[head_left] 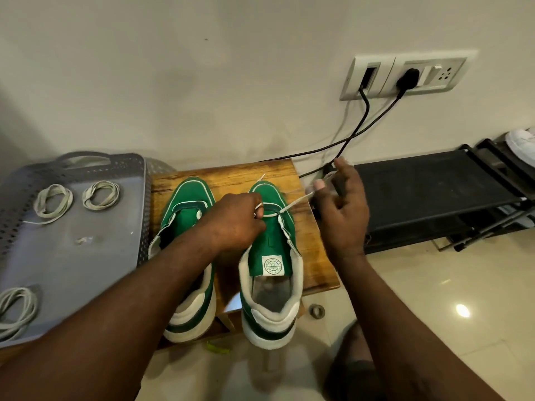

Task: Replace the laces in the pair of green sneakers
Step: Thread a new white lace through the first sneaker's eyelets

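Both bare forearms reach forward. The left hand (237,224) lies knuckles-up, fingers curled, pinching the white lace (295,204). The right hand (344,206) is raised at the wooden stool's (318,261) right edge, thumb and forefinger pinching the lace farther along, remaining fingers loosely spread.

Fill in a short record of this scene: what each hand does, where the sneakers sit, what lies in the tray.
left hand: pinches the white lace at the front eyelets of the right sneaker
right hand: holds the same lace's free end, drawn out to the right
sneakers: right sneaker and left sneaker side by side on a wooden stool, toes to the wall
tray: grey, left of the stool, holding three coiled laces
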A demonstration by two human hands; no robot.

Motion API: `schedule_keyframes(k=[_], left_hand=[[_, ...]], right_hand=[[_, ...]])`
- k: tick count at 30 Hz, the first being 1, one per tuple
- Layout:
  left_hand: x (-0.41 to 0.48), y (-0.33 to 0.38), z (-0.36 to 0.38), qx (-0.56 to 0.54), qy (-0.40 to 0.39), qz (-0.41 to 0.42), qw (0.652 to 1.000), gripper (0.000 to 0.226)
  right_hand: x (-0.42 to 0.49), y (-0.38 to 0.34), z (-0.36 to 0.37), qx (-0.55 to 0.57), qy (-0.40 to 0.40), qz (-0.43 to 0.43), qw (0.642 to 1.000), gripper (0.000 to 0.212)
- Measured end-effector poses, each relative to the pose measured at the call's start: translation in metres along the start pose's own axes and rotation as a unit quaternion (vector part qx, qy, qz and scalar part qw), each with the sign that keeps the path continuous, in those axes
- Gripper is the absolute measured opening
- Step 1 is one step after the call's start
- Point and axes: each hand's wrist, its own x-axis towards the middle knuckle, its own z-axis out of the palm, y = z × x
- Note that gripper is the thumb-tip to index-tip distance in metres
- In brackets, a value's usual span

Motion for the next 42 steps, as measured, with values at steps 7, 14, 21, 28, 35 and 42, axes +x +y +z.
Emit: schedule_keyframes(k=[7, 14, 21, 28, 35, 42], left_hand=[[0.001, 0.002, 0.004, 0.016, 0.051, -0.017, 0.998, 0.014], [0.002, 0.002, 0.001, 0.016, 0.074, -0.045, 0.996, 0.023], [0.001, 0.006, -0.004, 0.065, 0.059, -0.126, 0.988, 0.043], [-0.002, 0.018, -0.020, -0.335, 0.067, -0.032, 0.939, 0.024], [-0.003, 0.013, -0.042, -0.568, 0.032, 0.082, 0.818, 0.023], [-0.005, 0.012, -0.034, -0.179, 0.049, 0.017, 0.982, 0.022]], right_hand=[[-0.012, -0.004, 0.010, -0.345, -0.094, -0.051, 0.933, 0.049], [-0.016, -0.019, 0.005, -0.424, -0.116, 0.011, 0.898, 0.059], [-0.024, -0.027, 0.015, -0.352, -0.231, 0.034, 0.906, 0.047], [-0.031, -0.035, 0.021, -0.360, -0.195, 0.052, 0.911, 0.032], [-0.036, -0.032, 0.028, -0.382, -0.185, 0.052, 0.904, 0.042], [-0.025, -0.025, 0.021, -0.240, -0.162, 0.022, 0.957, 0.058]])
